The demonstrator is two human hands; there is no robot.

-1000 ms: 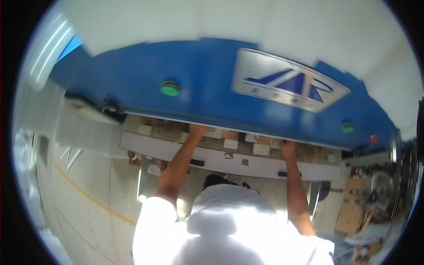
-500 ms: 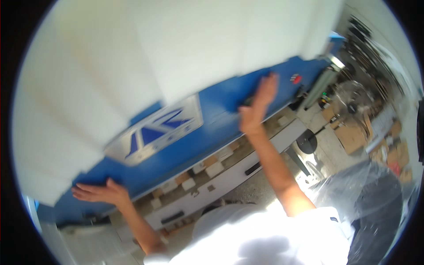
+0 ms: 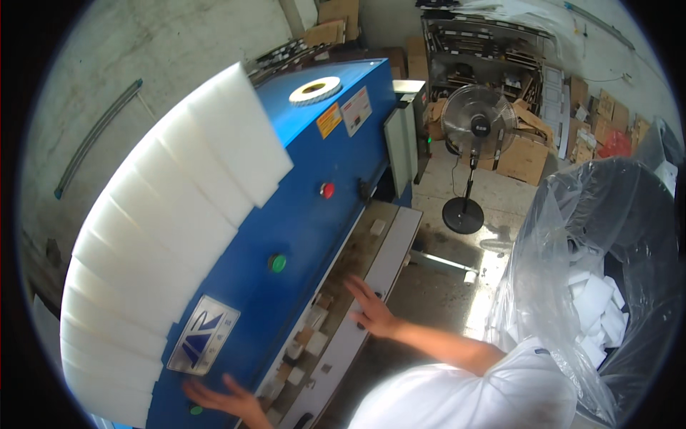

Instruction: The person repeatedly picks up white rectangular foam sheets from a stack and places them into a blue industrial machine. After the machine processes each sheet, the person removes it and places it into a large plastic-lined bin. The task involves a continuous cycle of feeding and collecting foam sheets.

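My left hand (image 3: 225, 400) has its fingers spread, against the front of the blue machine (image 3: 250, 325), beside a green button (image 3: 195, 410). Empty, with fingers apart, my right hand (image 3: 371, 311) is over the ledge (image 3: 382, 254) along the machine's lower front. Several small white foam blocks (image 3: 316, 343) and brown pieces lie on that ledge. Large white foam sheets (image 3: 171, 222) lie side by side across the machine's top and reach over its front edge. Another green button (image 3: 277, 262) and a red button (image 3: 326, 190) are on the blue panel.
A roll of tape (image 3: 315, 91) lies on the machine's far end. Beyond it stands a black floor fan (image 3: 479, 125) with cardboard (image 3: 522, 159) behind. To the right is a large clear plastic bag (image 3: 529, 236) with white foam scraps (image 3: 593, 304) inside. Shelves (image 3: 479, 46) line the back wall.
The view has turned, showing more of the room. My right hand has come off the blue panel to over the ledge. My left hand is still by the panel, fingers spread.
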